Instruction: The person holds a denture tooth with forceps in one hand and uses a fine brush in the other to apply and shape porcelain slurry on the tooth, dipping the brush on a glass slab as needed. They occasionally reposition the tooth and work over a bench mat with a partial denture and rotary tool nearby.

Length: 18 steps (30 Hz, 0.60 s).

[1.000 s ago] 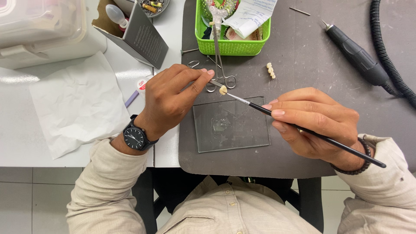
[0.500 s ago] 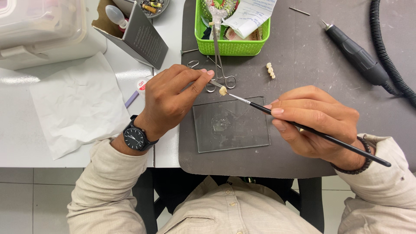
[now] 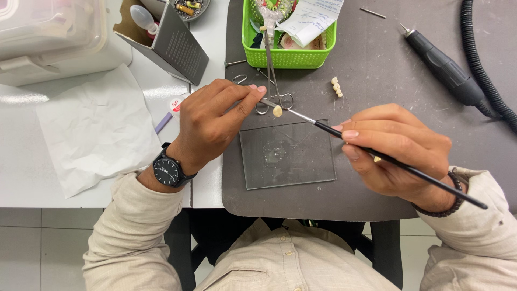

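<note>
Cream tooth (image 3: 277, 111), pinched on a tool in the left hand (image 3: 215, 121) above the glass slab (image 3: 288, 153), meets the brush (image 3: 377, 156) gripped by the right hand's (image 3: 396, 148) fingers; steady, fine strokes seem called for.

A white bench (image 3: 32, 178) is carrying a dark grey mat (image 3: 377, 70) that is covering its right part. On the mat a clear glass slab (image 3: 301, 167) is lying near the middle, a green basket (image 3: 288, 56) is sitting at the far edge, a small row of teeth (image 3: 336, 87) is lying just right of it, and a black handpiece (image 3: 441, 67) is resting far right. On the bare left side a crumpled white tissue (image 3: 91, 129) is lying, with an open grey box (image 3: 177, 46) and a translucent plastic container (image 3: 51, 37) standing beyond.
</note>
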Tool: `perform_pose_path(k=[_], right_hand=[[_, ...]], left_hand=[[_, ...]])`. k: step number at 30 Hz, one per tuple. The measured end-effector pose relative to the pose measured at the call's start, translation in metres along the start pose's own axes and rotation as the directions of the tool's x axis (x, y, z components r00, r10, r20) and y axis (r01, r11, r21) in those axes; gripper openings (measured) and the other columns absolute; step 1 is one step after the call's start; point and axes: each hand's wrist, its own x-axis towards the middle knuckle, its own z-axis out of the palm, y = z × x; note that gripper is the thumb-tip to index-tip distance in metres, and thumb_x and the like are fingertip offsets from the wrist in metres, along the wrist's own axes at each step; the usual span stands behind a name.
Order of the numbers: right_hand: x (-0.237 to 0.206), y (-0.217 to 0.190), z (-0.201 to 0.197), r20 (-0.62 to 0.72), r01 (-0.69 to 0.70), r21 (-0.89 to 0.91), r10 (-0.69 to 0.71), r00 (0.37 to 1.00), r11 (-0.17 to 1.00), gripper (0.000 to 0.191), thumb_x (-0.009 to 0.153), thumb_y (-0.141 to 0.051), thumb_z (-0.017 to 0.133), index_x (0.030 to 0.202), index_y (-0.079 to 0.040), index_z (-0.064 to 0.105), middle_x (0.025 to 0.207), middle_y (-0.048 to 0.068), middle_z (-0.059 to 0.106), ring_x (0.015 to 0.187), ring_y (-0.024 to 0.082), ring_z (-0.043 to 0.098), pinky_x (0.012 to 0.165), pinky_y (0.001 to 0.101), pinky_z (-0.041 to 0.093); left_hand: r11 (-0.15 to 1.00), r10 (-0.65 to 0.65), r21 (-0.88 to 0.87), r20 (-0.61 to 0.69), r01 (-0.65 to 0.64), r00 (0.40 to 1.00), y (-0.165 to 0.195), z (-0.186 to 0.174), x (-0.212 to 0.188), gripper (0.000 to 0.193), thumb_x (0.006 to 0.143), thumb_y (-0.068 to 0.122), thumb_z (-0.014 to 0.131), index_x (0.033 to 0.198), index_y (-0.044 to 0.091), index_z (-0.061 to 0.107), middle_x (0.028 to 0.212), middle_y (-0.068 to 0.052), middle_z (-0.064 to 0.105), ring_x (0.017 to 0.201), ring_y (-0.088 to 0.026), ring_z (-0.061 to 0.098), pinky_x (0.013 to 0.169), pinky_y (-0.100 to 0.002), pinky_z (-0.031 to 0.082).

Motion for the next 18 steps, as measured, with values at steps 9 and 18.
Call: perform_pose_path(k=[9,18], right_hand=[[-0.014,0.021,0.029,0.309,-0.541,0.23,0.466,0.829,0.809,0.01,0.099,-0.008,0.067,0.099,0.001,0.07,0.087,0.008,0.074,0.077,0.014,0.071,0.071,0.0259,0.056],[-0.013,0.03,0.036,0.281,-0.419,0.117,0.375,0.884,0.9,0.01,0.098,-0.01,0.068,0.097,0.0,0.07,0.089,0.008,0.071,0.079,0.016,0.071,0.072,0.028,0.056]], left_hand=[[0.989,-0.146,-0.049,-0.114,0.141,0.983,-0.003,0.003,-0.008,0.03,0.097,-0.006,0.085,0.124,0.0,0.072,0.099,-0.007,0.069,0.084,-0.02,0.065,0.065,-0.032,0.05],[0.991,-0.132,-0.043,-0.104,0.128,0.986,-0.005,0.007,-0.01,0.031,0.098,-0.003,0.085,0.126,0.001,0.072,0.1,-0.006,0.07,0.085,-0.018,0.066,0.066,-0.03,0.052]])
